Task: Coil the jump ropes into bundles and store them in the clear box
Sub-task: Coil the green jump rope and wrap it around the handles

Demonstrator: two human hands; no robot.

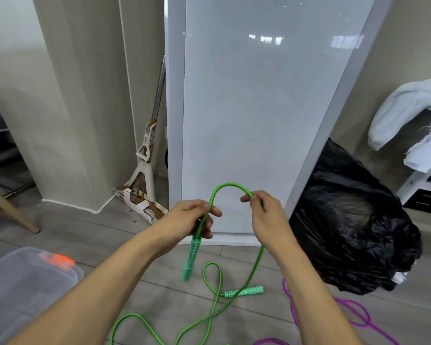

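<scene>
A green jump rope [228, 186] arches between both raised hands. My left hand [192, 217] grips the cord just above one green patterned handle [190, 257], which dangles below it. My right hand [264, 210] pinches the cord at the other end of the arch. From there the cord drops to the floor and lies in loose loops, ending at the second green handle [244, 292]. A purple jump rope [353, 312] is sprawled on the floor at the lower right. The clear box [23, 287], with an orange latch, sits at the lower left.
A full black rubbish bag [353, 220] stands at the right, beside a white shelf draped with pale cloth [408, 113]. A tall white panel [246, 108] leans straight ahead. A squeeze mop [144, 170] rests in the corner. A wooden chair leg [13, 207] is at the left.
</scene>
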